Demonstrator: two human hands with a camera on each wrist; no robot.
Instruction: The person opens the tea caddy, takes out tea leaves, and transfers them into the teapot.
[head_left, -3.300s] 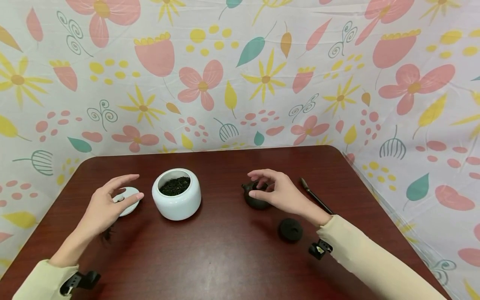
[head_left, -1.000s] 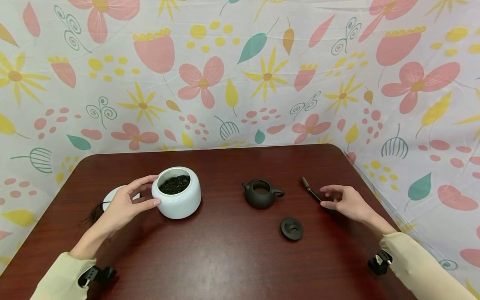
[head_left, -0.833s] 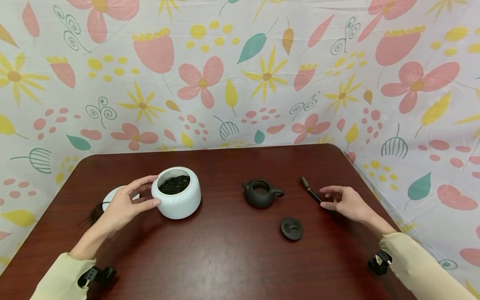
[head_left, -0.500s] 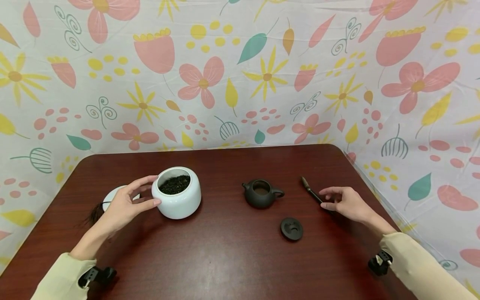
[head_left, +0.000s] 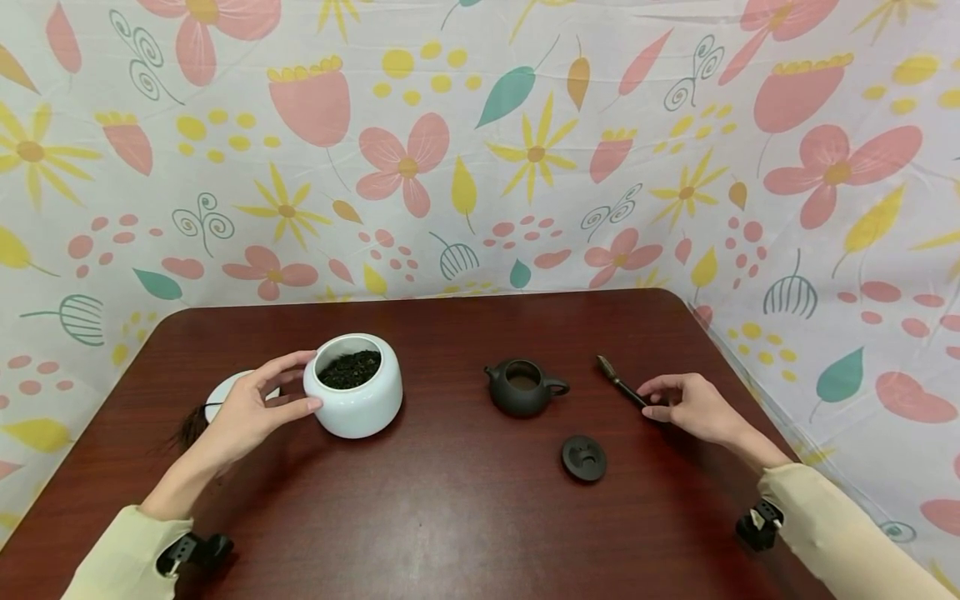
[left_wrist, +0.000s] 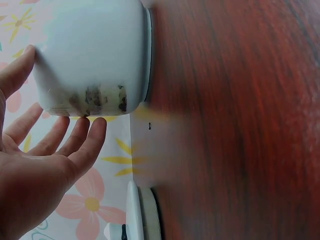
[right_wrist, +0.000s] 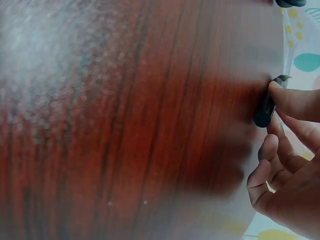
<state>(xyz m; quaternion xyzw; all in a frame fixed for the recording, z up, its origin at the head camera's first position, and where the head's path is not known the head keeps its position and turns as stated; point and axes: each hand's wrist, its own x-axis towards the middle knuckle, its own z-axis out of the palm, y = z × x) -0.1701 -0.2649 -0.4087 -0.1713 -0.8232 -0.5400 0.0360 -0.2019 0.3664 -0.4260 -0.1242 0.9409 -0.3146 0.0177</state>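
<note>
A round white jar (head_left: 358, 418) of dark dried tea leaves (head_left: 351, 371) stands left of the table's middle. My left hand (head_left: 243, 412) curves its thumb and fingertips against the jar's left side; the left wrist view shows several fingertips right at the glossy wall (left_wrist: 90, 55). At the right, my right hand (head_left: 693, 408) pinches a slim dark brush (head_left: 624, 392) by its handle between thumb and fingers, its bristles pointing away and to the left. The handle's blunt end (right_wrist: 262, 117) shows in the right wrist view, with the other fingers loosely bent.
Between the hands stands a small dark teapot (head_left: 517, 398), uncovered, its handle to the right. Its round dark lid (head_left: 584, 458) lies nearer me. Partly behind my left hand is the white jar lid (head_left: 222, 393) with a dark tassel (head_left: 192, 427). A patterned cloth (head_left: 480, 167) hangs behind the table.
My left hand has moved from beside the white lid to the jar. My right hand has gone from the teapot to the brush, whose bristle end has just shifted slightly left.
</note>
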